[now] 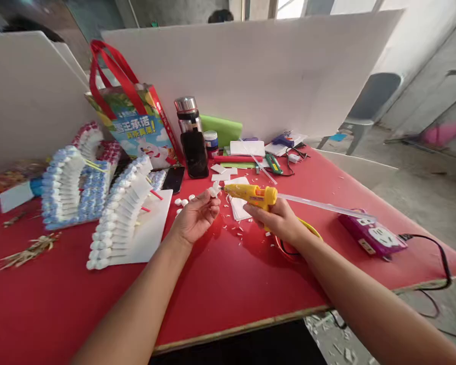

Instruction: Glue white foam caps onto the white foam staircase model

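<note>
My right hand (pixel 279 220) is wrapped round a yellow hot glue gun (pixel 251 194) with a clear glue stick (pixel 323 205) sticking out behind it. Its nozzle points left at a small white piece (pixel 214 190) pinched in the fingertips of my left hand (pixel 195 217), palm up. Both hands hover over the red table (pixel 228 284). Left of my left hand stands a curved row of white rolled pieces (pixel 117 223) on a white sheet. A few loose white pellets (pixel 183 202) lie close by.
A purple power strip (pixel 372 235) with a black cable lies at the right. At the back are a printed bag with red handles (pixel 137 121), a steel flask (pixel 188 114), a black phone (pixel 174 178), paper scraps and a white foam board (pixel 258 76). Blue-white rolled arches (pixel 70 187) stand left.
</note>
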`<state>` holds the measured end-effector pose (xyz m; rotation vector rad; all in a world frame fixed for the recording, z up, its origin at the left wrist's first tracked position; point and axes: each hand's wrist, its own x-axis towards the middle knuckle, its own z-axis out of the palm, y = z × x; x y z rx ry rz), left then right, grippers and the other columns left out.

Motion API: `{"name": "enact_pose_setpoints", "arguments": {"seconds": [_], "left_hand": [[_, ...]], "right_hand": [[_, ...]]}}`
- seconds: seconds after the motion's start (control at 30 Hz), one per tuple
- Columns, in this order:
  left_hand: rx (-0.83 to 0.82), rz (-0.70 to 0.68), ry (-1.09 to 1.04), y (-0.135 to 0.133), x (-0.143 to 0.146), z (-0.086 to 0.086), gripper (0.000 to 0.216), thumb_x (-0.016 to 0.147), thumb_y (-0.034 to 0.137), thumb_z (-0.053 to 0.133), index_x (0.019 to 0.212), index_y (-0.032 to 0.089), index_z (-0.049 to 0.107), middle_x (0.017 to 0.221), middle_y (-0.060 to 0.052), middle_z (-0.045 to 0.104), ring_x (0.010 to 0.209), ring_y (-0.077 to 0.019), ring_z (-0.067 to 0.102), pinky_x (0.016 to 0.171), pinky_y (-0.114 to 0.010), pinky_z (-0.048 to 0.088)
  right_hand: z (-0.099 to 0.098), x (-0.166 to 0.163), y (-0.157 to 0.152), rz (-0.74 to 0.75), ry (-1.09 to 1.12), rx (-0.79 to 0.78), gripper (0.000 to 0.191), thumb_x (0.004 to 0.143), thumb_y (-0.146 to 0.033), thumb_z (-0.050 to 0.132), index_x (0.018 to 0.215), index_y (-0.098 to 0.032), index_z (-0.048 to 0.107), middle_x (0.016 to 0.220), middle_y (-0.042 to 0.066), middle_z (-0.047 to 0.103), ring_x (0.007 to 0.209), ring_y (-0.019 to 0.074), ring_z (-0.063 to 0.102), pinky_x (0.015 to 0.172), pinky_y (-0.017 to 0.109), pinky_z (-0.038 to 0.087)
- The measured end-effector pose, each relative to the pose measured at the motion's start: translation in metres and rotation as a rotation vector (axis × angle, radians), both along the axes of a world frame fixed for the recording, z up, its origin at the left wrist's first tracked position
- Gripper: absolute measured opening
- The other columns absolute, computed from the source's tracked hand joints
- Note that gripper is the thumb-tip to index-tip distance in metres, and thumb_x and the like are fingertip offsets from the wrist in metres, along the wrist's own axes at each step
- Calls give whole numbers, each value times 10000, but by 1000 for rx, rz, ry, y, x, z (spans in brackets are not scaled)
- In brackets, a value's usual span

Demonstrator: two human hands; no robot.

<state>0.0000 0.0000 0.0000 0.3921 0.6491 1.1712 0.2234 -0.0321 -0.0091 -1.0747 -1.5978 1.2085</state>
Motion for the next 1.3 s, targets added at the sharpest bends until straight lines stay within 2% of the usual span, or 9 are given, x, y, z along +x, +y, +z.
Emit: {"name": "enact_pose_setpoints", "arguments": {"seconds": [0.27,0.47,0.6,0.77,0.83,0.93,1.07,1.23,1.3], "left_hand": [[19,-20,23,-2,0,0,75,853,82,697,779,82,683,914,-83,651,650,-52,543,529,-127,504],[33,-24,108,-2,-1,-5,50,810,89,744,835,79,702,927,-92,658,663,-75,577,538,-163,527],[70,3,67,0,-3,-6,70,807,108,759,805,89,692,934,-84,654,671,-60,555,536,-137,506],[114,39,34,3,-5,-6,146,748,126,823,821,98,700,851,-45,631,661,-51,545,540,-123,491],[147,60,81,3,-4,-6,199,699,154,867,799,97,703,792,-25,615,652,-57,555,534,-133,489],[182,56,207,-1,-1,-4,245,671,212,896,799,105,717,727,-11,612,623,-66,561,529,-155,490],[228,28,336,-6,4,-3,283,675,262,896,869,128,740,717,-14,642,604,-81,574,519,-180,485],[305,-3,375,-7,7,-8,285,685,284,888,889,137,752,800,-30,692,590,-62,563,539,-177,488],[312,-18,363,-6,8,-12,267,694,285,882,881,144,752,805,-32,700,592,-59,561,551,-176,492]], "right_hand": [[5,0,-1,-5,1,23,453,901,-528,641,630,-195,497,527,-35,426,490,92,347,465,276,276],[6,-2,-2,-30,-5,19,462,893,-532,647,617,-197,489,521,-33,430,479,92,360,459,273,276],[7,-1,-2,-12,-10,27,467,899,-516,643,599,-199,479,512,-31,437,472,92,364,460,272,276],[5,1,0,-14,49,27,441,894,-508,652,617,-198,505,520,-29,454,482,101,396,479,276,314],[4,6,1,-56,67,52,413,884,-513,665,653,-191,551,565,-12,510,522,118,456,509,284,363],[5,21,2,-167,-19,74,401,862,-541,680,713,-171,638,668,31,616,606,149,540,571,297,428],[6,52,6,-287,-143,66,454,823,-598,687,682,-167,658,690,54,654,651,165,575,618,301,464],[-15,87,16,-515,-204,-16,519,753,-675,687,780,-156,703,780,80,692,652,167,567,527,279,406],[-27,96,20,-592,-238,-47,514,759,-678,672,805,-167,693,673,28,627,554,136,476,480,275,354]]}}
